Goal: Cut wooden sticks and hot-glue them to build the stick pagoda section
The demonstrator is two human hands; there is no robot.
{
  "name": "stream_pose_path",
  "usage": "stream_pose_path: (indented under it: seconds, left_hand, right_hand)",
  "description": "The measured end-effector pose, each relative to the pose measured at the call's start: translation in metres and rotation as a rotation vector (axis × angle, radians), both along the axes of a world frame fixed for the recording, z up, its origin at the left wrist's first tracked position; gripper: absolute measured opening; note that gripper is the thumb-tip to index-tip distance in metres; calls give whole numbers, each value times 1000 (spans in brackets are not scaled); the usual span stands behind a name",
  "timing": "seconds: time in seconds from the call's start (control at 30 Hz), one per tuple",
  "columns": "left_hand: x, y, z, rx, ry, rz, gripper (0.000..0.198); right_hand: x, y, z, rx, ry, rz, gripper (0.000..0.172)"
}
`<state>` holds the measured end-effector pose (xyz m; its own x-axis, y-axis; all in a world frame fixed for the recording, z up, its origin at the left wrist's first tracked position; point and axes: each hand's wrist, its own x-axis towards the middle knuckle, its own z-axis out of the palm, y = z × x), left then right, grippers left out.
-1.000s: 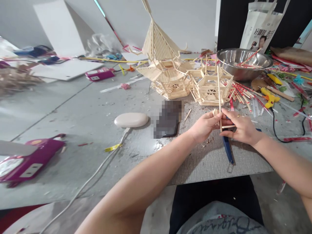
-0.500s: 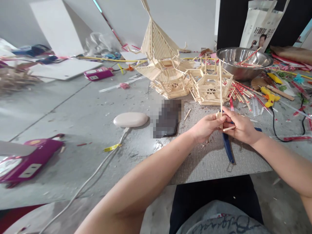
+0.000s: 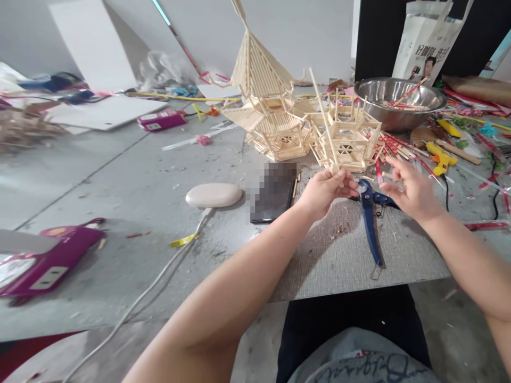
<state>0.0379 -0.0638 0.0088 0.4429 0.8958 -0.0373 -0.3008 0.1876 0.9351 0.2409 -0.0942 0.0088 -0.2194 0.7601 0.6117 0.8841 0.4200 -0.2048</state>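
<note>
My left hand (image 3: 325,192) is closed around a long thin wooden stick (image 3: 324,119), which tilts up and to the left; short stick ends show by its thumb. To the right, my right hand (image 3: 413,191) pinches a short wooden stick (image 3: 386,174), its pale end showing between thumb and fingers. Below and between the hands lies a blue-handled cutter (image 3: 372,229) on the table. Just behind the hands stands a hexagonal stick frame (image 3: 346,141). Left of it is a taller stick pavilion (image 3: 261,69) with a pointed roof.
A dark phone (image 3: 273,197) and a pale oval device (image 3: 214,195) with a cable lie to the left. Behind on the right are a steel bowl (image 3: 399,114), red-marked sticks and a yellow glue gun (image 3: 440,158). Purple power strips (image 3: 56,260) sit at far left.
My hands have moved apart. The left has shifted left with the long stick, now tilted instead of upright; the right has moved right with a short stick, uncovering the cutter.
</note>
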Motion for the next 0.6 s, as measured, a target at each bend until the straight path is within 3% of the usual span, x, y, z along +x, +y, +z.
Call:
stream_pose_path:
  seconds: [0.13,0.27,0.33,0.43,0.5,0.6]
  left_hand:
    - [-1,1,1,-49,59,-19,17]
    - [5,-8,0,-62,95,-145,17]
    - [6,-10,-1,-60,97,-186,19]
    - [6,-12,-1,-59,103,-280,21]
    - [6,-14,-1,-62,118,-365,23]
    - [9,-19,-2,-70,158,-466,24]
  right_hand:
    - [20,19,-6,-136,-118,-309,50]
    - [30,38,-21,-271,-227,-310,43]
    - [28,41,-23,-209,-197,-243,42]
    - [18,33,-16,-148,56,-19,38]
    - [7,22,-8,-258,276,189,36]
    - [-10,5,-1,-465,515,381,32]
